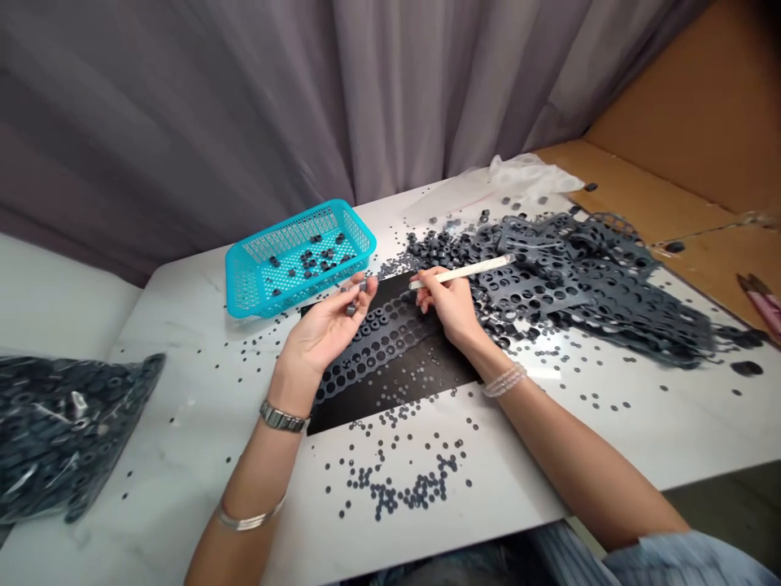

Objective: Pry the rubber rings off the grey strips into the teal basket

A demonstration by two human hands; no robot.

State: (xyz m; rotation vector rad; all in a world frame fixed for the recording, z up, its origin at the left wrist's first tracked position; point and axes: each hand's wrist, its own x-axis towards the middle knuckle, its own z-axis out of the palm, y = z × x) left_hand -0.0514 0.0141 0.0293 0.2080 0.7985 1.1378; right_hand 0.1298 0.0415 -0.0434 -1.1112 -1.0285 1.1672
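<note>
My left hand point(329, 324) hovers over the left part of a dark perforated foam sheet point(372, 350), its fingers curled around small dark ring-shaped pieces point(352, 309). In my right hand point(448, 305) is a slim white stick point(469, 270), gripped like a pen with its lower end by the sheet's far end. Rows of round holes run along the sheet, and several ring pieces still sit in it beside my left fingers. Under the sheet lies a flat black board point(451, 366), sprinkled with tiny dark discs.
A turquoise basket point(298, 293) holding several dark rings stands behind my left hand. Punched-out sheets point(586, 285) and loose rings are heaped at the right. A clear bag of dark rings point(67, 431) lies at the left. Small discs point(415, 492) are scattered near the front edge.
</note>
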